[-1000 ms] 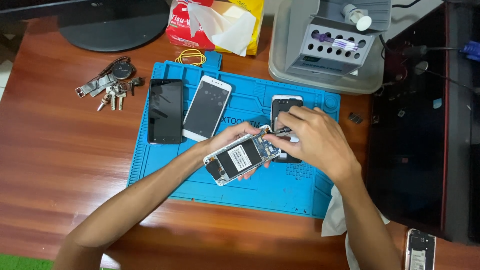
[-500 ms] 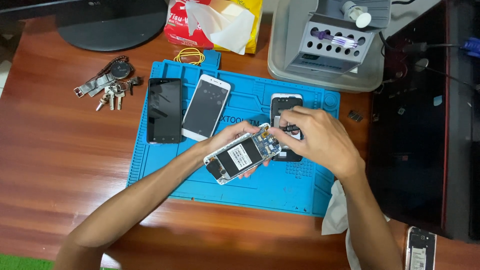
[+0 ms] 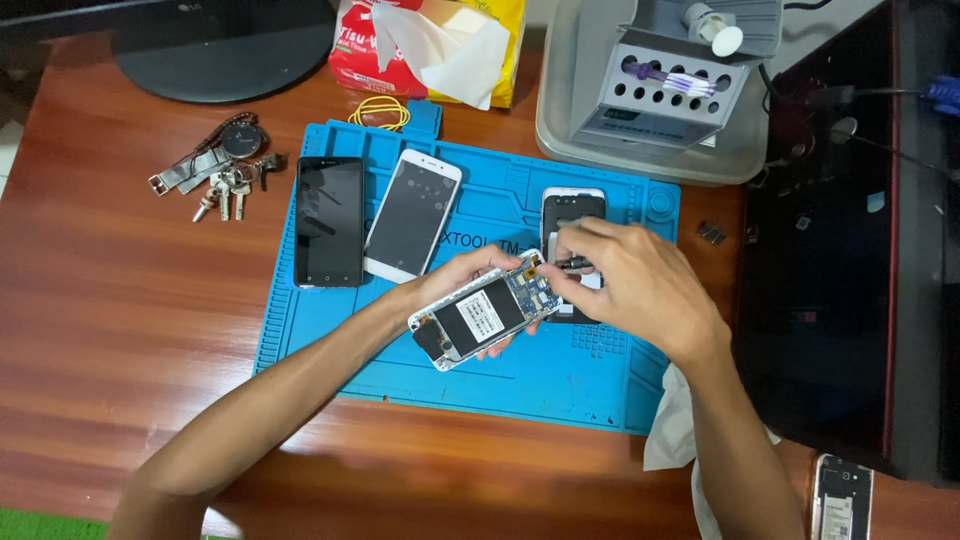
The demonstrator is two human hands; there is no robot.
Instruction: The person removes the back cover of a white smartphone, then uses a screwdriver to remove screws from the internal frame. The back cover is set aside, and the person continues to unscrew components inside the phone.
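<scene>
Left hand (image 3: 462, 285) cradles an opened smartphone (image 3: 483, 312) from beneath, back cover off, battery and circuit board facing up, tilted just above the blue repair mat (image 3: 520, 375). Right hand (image 3: 632, 285) is pinched narrow around a small dark tool (image 3: 577, 264), likely a screwdriver, its tip at the phone's upper corner. Directly behind the hands a detached back housing (image 3: 572, 208) lies on the mat; farther left, a white phone (image 3: 412, 215) and a black phone (image 3: 329, 220) lie face up. Keys (image 3: 222, 172), rubber bands (image 3: 379, 111), tissue pack (image 3: 430, 45) and a grey tool tray (image 3: 655, 95) sit on the table (image 3: 120, 330). Risk: the tip slipping could gouge the board; a loosened screw could roll off the mat.
</scene>
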